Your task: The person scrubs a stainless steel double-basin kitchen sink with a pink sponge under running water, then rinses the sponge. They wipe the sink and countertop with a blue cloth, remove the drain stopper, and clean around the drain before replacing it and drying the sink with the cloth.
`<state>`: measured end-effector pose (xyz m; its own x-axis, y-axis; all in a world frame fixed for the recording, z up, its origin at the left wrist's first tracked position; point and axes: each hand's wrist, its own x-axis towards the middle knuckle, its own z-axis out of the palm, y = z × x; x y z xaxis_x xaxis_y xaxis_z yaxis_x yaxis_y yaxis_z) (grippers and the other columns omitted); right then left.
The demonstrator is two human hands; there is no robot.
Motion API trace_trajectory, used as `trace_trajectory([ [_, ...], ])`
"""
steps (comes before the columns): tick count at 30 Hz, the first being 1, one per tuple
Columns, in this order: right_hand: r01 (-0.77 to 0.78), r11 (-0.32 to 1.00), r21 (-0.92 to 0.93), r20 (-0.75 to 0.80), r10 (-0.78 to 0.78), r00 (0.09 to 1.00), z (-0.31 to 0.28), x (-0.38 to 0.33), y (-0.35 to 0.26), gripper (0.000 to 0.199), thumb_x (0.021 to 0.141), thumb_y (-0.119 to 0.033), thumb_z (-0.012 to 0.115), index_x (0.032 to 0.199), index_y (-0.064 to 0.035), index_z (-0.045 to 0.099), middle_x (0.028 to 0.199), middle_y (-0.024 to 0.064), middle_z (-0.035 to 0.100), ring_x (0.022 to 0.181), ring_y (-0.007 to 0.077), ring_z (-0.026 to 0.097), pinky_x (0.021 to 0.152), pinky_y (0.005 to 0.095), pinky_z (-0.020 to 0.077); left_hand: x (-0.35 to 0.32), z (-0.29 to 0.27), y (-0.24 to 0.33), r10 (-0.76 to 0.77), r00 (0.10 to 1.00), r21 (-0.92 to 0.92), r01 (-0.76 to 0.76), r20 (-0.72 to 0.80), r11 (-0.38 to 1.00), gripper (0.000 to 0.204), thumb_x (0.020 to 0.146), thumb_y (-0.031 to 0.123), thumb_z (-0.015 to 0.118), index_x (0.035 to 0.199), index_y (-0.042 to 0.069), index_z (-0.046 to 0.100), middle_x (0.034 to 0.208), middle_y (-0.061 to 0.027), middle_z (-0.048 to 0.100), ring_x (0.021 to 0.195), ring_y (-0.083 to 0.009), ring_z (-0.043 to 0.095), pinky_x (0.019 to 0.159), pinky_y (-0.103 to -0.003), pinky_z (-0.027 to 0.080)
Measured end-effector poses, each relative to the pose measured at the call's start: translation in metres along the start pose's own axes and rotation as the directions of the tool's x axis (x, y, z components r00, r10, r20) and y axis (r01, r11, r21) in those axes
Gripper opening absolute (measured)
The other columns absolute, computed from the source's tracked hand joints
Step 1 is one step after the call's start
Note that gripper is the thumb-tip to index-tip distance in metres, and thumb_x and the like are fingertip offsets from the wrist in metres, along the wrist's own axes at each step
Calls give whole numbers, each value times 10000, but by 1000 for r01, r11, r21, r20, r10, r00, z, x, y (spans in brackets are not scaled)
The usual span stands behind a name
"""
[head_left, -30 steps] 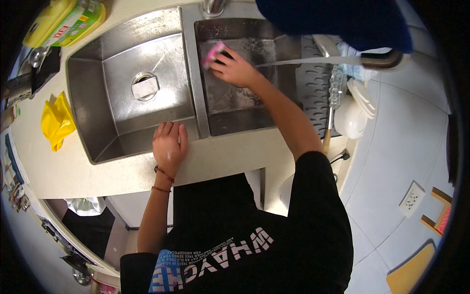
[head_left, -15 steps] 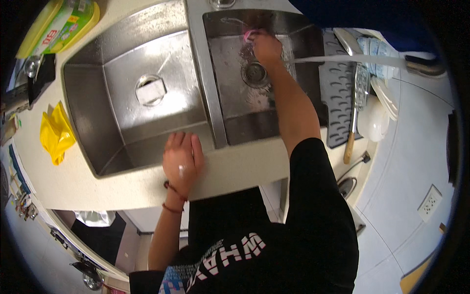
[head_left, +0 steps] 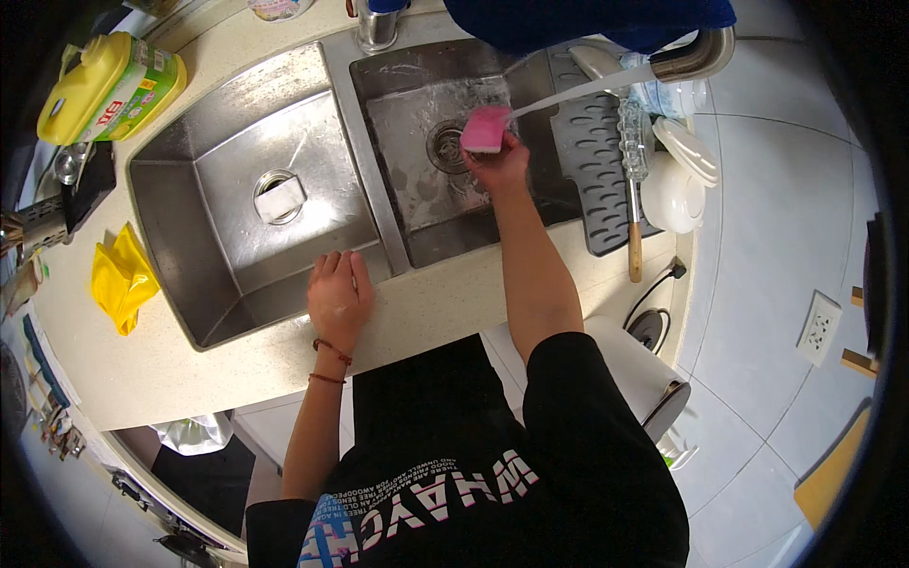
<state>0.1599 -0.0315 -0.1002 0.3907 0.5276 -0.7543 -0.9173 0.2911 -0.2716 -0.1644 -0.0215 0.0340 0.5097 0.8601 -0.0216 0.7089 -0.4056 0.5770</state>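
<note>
In the right basin [head_left: 417, 241], my right hand [head_left: 502, 168] grips a pink sponge [head_left: 486, 126] with a pale underside. A stream of water [head_left: 578, 90] runs sideways from the faucet [head_left: 696, 59] and meets the sponge. Just below and left of the sponge lies the drain [head_left: 445, 149], with wet, splashed steel around it. My left hand [head_left: 338, 301] rests palm down on the front edge of the left basin [head_left: 213, 256], holding nothing, its fingertips bent over the rim. Inside that basin, a pale rectangular piece [head_left: 281, 199] lies across the drain.
Left of the sink are a yellow detergent jug [head_left: 114, 90] and a crumpled yellow cloth or glove [head_left: 123, 281]. On the right, a grey drying mat [head_left: 592, 142] carries a wooden-handled brush [head_left: 634, 208] beside white dishes [head_left: 674, 201]. Dark blue cloth [head_left: 587, 24] hangs at the far side.
My right hand has drawn the sponge nearer, from the basin's far part into the water stream. My left hand stays on the rim. The view has shifted, showing more of the faucet.
</note>
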Motion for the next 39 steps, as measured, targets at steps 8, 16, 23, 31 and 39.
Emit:
trace_trajectory([
  [8, 529, 815, -238, 82, -526, 847, 66, 9, 59, 378, 843, -99, 691, 1194, -66, 553, 1148, 80, 596, 1024, 210, 574, 851, 398, 491, 1, -1, 3, 14, 1000, -1, -14, -17, 1000, 224, 917, 111, 497, 731, 7, 565, 724, -133, 556, 726, -344, 528, 638, -444, 436],
  [16, 866, 150, -477, 324, -886, 332, 121, 58, 161, 200, 644, 42, 793, 803, -22, 691, 907, 116, 626, 845, 249, 627, 765, 330, 496, 0, 2, -1, 17, 998, 3, -17, 57, 1000, 211, 911, 97, 494, 742, -3, 571, 733, -144, 542, 722, -354, 516, 640, -446, 426],
  [23, 833, -55, -550, 607, -712, 353, 101, 63, 144, 147, 661, -14, 749, 787, -87, 730, 845, 110, 654, 844, 296, 645, 771, 342, 510, 2, 6, 2, 14, 999, -4, -14, 41, 1000, 223, 910, 88, 484, 730, -8, 574, 729, -151, 553, 728, -360, 526, 652, -445, 429],
  [31, 889, -265, -374, 831, -522, 194, 101, 27, 130, 208, 714, -54, 723, 903, -141, 731, 966, 76, 622, 882, 312, 626, 761, 395, 533, -3, 4, 3, -35, 998, -23, 36, 53, 999, 251, 917, 85, 471, 708, -11, 571, 716, -149, 561, 707, -351, 531, 648, -437, 429],
  [39, 856, -384, -347, 911, -357, 209, 87, 66, 134, 298, 746, 9, 627, 990, -144, 704, 1085, 59, 621, 932, 324, 622, 807, 406, 525, -2, 5, 4, -6, 999, 2, 6, 51, 1000, 239, 909, 82, 472, 711, -9, 571, 718, -147, 561, 706, -347, 525, 640, -436, 428],
])
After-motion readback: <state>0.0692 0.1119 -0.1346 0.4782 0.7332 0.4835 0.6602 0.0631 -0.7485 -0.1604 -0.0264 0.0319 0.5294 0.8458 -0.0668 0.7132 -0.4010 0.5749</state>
